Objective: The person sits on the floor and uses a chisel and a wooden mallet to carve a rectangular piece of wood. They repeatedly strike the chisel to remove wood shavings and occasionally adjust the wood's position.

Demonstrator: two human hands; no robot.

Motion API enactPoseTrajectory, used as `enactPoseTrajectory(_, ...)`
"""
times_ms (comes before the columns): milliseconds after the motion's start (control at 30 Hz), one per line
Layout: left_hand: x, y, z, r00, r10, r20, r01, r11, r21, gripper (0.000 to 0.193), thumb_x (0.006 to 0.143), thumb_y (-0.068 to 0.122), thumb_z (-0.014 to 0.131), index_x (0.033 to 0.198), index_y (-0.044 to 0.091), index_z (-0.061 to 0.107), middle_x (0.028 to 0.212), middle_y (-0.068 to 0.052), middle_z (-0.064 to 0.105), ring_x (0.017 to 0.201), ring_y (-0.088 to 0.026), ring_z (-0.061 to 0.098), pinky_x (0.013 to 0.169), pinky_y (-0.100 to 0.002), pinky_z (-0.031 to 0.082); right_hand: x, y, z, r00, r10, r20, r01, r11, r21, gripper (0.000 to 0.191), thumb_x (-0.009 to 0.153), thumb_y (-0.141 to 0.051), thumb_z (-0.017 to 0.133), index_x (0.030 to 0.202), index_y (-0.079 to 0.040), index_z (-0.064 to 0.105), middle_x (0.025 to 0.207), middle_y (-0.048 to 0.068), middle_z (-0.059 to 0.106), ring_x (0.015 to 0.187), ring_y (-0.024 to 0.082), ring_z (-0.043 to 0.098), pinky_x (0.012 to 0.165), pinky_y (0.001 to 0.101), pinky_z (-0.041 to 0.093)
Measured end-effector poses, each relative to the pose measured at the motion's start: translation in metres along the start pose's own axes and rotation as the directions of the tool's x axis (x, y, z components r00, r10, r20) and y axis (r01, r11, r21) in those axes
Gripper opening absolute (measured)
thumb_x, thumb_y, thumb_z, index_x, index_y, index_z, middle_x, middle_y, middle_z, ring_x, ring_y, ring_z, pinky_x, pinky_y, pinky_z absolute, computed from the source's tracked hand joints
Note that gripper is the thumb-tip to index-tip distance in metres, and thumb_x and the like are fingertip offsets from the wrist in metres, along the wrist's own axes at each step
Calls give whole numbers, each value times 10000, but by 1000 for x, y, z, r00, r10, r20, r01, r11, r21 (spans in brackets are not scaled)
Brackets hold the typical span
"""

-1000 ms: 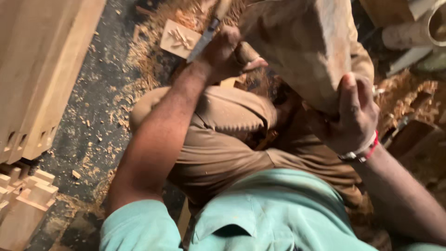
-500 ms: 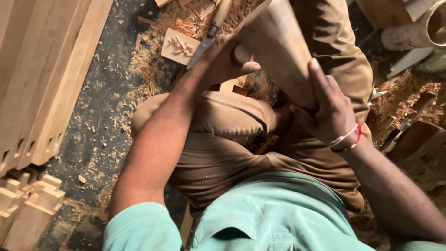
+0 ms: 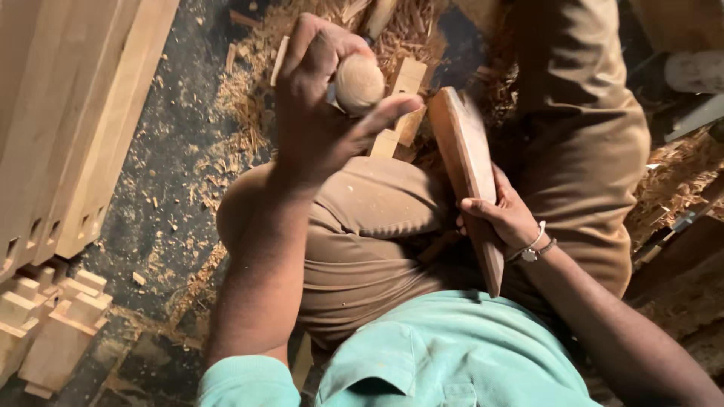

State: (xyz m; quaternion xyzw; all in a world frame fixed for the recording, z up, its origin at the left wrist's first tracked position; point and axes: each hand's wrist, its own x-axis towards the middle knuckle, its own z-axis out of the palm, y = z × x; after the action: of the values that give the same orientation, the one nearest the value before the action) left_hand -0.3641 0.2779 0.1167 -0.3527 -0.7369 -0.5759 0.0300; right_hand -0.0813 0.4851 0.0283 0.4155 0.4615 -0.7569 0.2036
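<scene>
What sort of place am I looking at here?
Most likely a woodworking or carpentry shop floor. Wood shavings litter the dark ground, notched timber posts stand at the side, and the left hand grips a round wooden tool handle while the right hand steadies a wooden plank.

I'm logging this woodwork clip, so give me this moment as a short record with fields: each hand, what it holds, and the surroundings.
left hand: raised, gripped round a tool's round wooden handle; blade hidden
right hand: grips a flat wooden board by its edge, board on edge beside the thigh
wrist: bracelets on the right one
floor: dark, strewn with wood shavings
left side: stacked notched timbers
posture: seated, brown trousers, teal shirt
</scene>
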Motion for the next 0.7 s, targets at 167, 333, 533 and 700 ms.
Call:
enactPoseTrajectory(167,-17,-15,26,944,-309,113,311,728,-611,440,961,450,818,999,134,514,934,55,559,879,-53,640,734,-217,625,3,-9,9,1000,7,4,-7,1000,-26,880,829,-90,748,1587,-158,305,916,65,637,666,171,689,582,355,620)
enactPoseTrajectory(333,-24,-14,49,945,-259,198,325,719,-614,303,936,243,843,921,127,563,842,35,588,699,-44,630,598,-192,547,-6,-9,12,999,8,-34,-9,999,-43,883,831,-102,745,1585,-182,292,911,63,645,667,163,689,581,342,618)
enactPoseTrajectory(533,-24,-27,47,919,-288,268,391,744,-542,301,949,207,853,907,113,570,803,45,559,731,-42,571,675,-200,489,0,-10,13,997,63,-41,-64,997,-30,842,834,-120,752,1558,-157,325,930,57,646,684,163,692,596,344,616)
enactPoseTrajectory(700,-21,-29,46,917,-270,294,395,716,-576,296,948,206,840,877,110,569,799,44,561,732,-39,572,677,-202,484,3,-15,16,1000,26,-15,-27,997,-74,866,837,-145,760,1576,-152,310,942,55,634,680,161,685,591,341,612)
